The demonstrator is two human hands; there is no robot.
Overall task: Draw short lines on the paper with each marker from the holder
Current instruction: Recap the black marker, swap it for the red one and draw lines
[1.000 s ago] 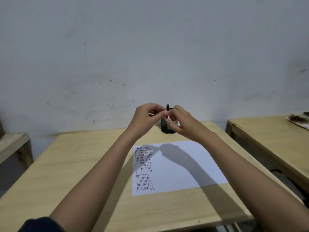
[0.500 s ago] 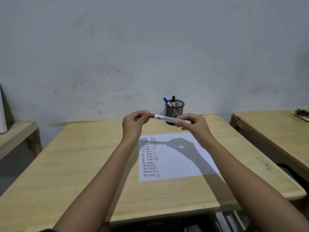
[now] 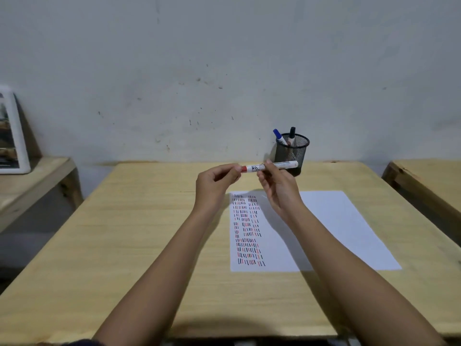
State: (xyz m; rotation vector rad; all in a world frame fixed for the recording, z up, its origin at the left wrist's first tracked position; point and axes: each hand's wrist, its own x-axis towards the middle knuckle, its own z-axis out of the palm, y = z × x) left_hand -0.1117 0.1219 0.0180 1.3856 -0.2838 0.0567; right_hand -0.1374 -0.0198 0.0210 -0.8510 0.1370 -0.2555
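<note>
marker (image 3: 270, 167) level above bench (image 3: 124, 233) | left hand (image 3: 216, 182) fingers pinched red cap end | right hand (image 3: 278, 188) fingers gripped barrel mid-length | paper (image 3: 336, 221) below | holder (image 3: 292, 153) behind

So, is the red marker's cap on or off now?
On. The red cap sits on the end of the marker; the left hand pinches it, and the right hand holds the barrel. No tip shows.
</note>
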